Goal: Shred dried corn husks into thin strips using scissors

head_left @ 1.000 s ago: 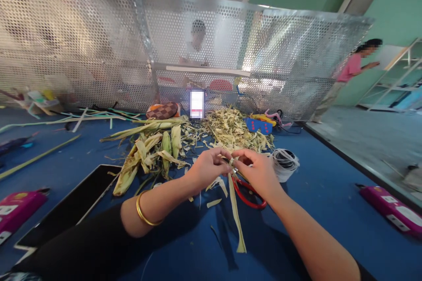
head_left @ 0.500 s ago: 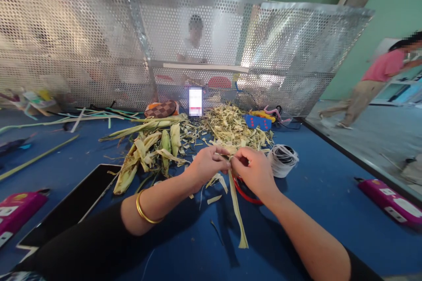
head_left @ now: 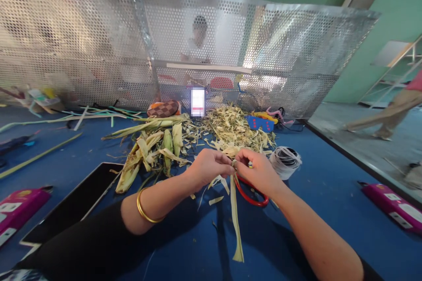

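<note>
My left hand [head_left: 213,167] and my right hand [head_left: 259,169] meet over the middle of the table, fingertips nearly touching. Both are closed in a pinch at the top of a pale corn husk strip [head_left: 235,224]. The strip hangs down toward me, its wider cut end lowest. Exactly how it is folded between the fingertips is hidden. Under my right hand, partly covered, lie red scissor-like handles [head_left: 255,200]. Beyond my hands spreads a heap of shredded husk [head_left: 231,127]. Whole corn husks [head_left: 145,153] lie to the left of it.
A spool of white cord [head_left: 285,162] stands right of my hands. A black tray-like panel [head_left: 72,202] lies at left, with magenta power strips [head_left: 391,204] on both sides. A lit phone [head_left: 198,102] stands before a perforated metal screen [head_left: 211,48]. A person [head_left: 398,105] walks at far right.
My hands stay pinched together while the strip's lower end swings slightly left and closer to me. More of the red handles shows. The walking person has moved right, partly out of view.
</note>
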`<state>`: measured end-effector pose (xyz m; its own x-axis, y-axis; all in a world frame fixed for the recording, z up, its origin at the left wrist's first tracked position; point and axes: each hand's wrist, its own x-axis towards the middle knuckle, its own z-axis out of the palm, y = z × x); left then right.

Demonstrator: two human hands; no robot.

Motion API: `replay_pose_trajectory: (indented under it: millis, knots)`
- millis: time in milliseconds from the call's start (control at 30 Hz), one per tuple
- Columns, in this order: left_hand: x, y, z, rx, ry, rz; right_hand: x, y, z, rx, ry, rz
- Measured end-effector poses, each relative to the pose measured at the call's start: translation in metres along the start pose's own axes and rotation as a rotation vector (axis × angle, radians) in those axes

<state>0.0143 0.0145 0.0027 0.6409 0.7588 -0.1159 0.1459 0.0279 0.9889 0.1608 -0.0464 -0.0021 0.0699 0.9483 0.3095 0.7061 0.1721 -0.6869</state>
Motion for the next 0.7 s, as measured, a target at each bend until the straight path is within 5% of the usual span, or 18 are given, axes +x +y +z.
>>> replay_pose_trajectory:
  millis: [233,700]
  knots:
    - [0.003,-0.013,0.000,0.103,0.068,0.153,-0.003,0.000,0.013,-0.305,0.192,-0.074]
    - [0.002,-0.009,-0.001,0.221,0.041,0.177,0.001,0.001,-0.006,0.348,-0.132,0.257]
